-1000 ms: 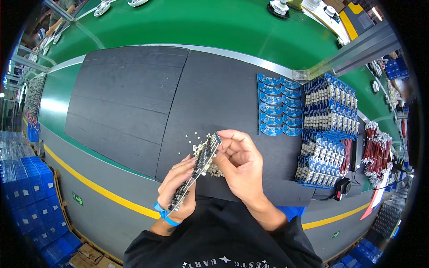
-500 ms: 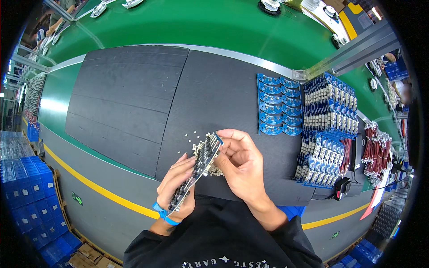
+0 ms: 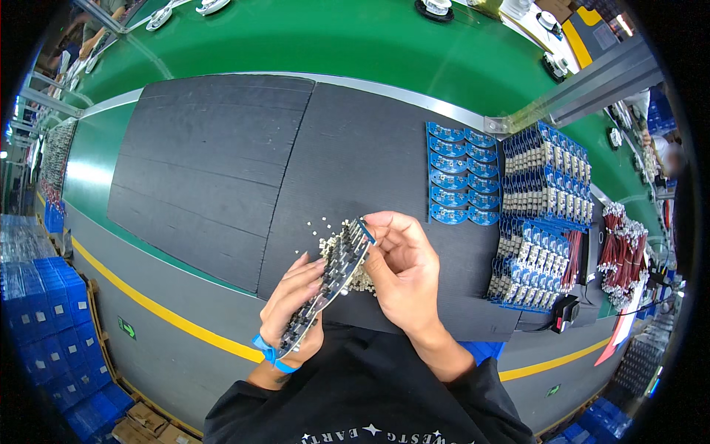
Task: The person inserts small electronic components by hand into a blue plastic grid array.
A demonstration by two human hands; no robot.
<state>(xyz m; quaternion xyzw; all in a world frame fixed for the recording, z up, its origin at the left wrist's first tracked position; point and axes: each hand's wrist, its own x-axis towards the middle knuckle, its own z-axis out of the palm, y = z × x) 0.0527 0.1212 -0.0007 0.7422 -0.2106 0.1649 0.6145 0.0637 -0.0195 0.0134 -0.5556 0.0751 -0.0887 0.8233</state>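
Observation:
A circuit board panel (image 3: pixel 334 280) with dark components along its visible side is held tilted on edge in front of my body. My left hand (image 3: pixel 290 302), with a blue band (image 3: pixel 271 354) at its wrist, is wrapped round the panel's lower left part. At the upper right end, my right hand (image 3: pixel 403 270) pinches the panel's corner between thumb and fingers. Whether a small part is also in that pinch is hidden. Behind and under the panel, a heap of small cream-coloured connectors (image 3: pixel 361 280) lies on the black mat (image 3: pixel 362 148), partly covered by the panel and my hands.
A flat blue circuit board panel (image 3: pixel 448 164) lies right of centre. Beside it stand stacked panels (image 3: pixel 543 177) with white connectors, then bundles of red wires (image 3: pixel 623 251). A metal post (image 3: pixel 584 85) rises at the back right. Beyond runs a green conveyor (image 3: pixel 296 44) carrying white round parts.
My right hand has shifted slightly right, and the panel has turned a little, showing more of its component side. White parts on the conveyor have moved left.

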